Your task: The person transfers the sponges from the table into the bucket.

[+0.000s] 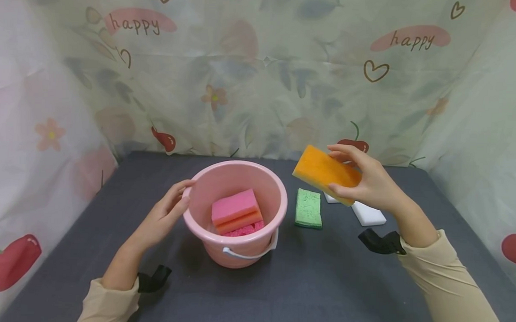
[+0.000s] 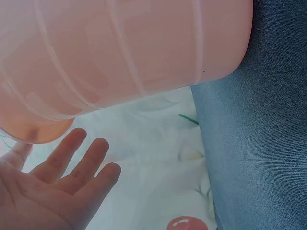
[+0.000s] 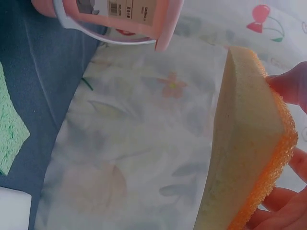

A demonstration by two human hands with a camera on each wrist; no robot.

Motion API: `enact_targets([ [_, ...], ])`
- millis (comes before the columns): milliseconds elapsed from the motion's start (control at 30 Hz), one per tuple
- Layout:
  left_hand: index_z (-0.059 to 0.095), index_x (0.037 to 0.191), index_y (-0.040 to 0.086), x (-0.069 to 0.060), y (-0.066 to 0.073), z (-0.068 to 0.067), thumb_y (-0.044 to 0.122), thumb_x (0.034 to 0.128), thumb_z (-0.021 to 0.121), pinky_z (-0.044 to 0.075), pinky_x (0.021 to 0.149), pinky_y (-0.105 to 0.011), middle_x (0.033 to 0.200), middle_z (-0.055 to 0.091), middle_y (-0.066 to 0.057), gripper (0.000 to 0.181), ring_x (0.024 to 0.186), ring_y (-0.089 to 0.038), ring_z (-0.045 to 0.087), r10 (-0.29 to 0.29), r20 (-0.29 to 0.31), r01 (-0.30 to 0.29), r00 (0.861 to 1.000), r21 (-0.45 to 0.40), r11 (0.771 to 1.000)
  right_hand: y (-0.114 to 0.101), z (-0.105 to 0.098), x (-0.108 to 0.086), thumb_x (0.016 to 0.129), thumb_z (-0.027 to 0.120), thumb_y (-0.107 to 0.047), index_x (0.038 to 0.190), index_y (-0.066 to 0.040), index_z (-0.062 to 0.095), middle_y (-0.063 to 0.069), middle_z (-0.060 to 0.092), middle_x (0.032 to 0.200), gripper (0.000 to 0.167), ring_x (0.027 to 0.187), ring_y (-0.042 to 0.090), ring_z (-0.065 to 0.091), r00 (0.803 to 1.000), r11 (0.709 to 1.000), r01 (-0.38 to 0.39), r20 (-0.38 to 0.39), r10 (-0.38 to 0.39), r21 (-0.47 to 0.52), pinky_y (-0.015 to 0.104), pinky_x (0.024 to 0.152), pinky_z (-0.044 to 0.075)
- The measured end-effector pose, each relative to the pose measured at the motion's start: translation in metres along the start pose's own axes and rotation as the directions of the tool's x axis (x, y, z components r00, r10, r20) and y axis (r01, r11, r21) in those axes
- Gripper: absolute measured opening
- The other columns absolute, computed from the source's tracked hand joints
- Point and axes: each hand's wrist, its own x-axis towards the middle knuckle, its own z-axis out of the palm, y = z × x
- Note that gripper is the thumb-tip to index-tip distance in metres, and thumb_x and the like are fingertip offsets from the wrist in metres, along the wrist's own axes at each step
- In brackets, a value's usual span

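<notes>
In the head view, my right hand point(image 1: 370, 181) pinches an orange sponge point(image 1: 326, 173) by its right end, in the air right of the pink bucket point(image 1: 242, 248). The right wrist view shows that sponge point(image 3: 249, 139) with a pale layer under its orange face. My left hand point(image 1: 159, 219) touches the bucket's left rim, and its fingers point(image 2: 86, 165) are extended in the left wrist view. Inside the bucket lie a pink and orange sponge point(image 1: 235, 207) and a bright pink piece point(image 1: 244, 230) beneath it.
A green sponge point(image 1: 308, 208) lies on the dark table point(image 1: 313, 286) right of the bucket. White blocks point(image 1: 368, 215) lie farther right, partly behind the orange sponge. The bucket's pale handle point(image 1: 250, 255) hangs at its front. Printed curtains point(image 1: 260, 85) stand behind and at both sides.
</notes>
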Motion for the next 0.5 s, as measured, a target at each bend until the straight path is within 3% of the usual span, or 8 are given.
enact_targets([
  [367, 0.033, 0.14, 0.013, 0.001, 0.001, 0.0, 0.018, 0.099, 0.041, 0.04, 0.09, -0.012, 0.139, 0.045, -0.016, 0.042, 0.123, -0.031, 0.048, 0.0, 0.003, 0.0, 1.0, -0.003, 1.0, -0.005, 0.008, 0.006, 0.072, 0.075, -0.002, 0.134, -0.009, 0.045, 0.011, 0.056, 0.127, 0.069, 0.108, 0.019, 0.052, 0.998, 0.999, 0.034, 0.058, -0.036, 0.023, 0.011, 0.091, 0.039],
  [500, 0.033, 0.14, 0.014, 0.001, 0.003, 0.0, 0.018, 0.0988, 0.041, 0.045, 0.096, -0.031, 0.14, 0.043, -0.016, 0.043, 0.124, -0.033, 0.048, -0.001, 0.003, 0.001, 1.0, 0.005, 1.0, -0.01, 0.011, 0.01, 0.073, 0.075, -0.002, 0.134, -0.01, 0.045, 0.01, 0.056, 0.127, 0.068, 0.109, 0.018, 0.052, 0.995, 0.997, 0.055, 0.079, -0.059, 0.051, 0.013, 0.093, 0.039],
])
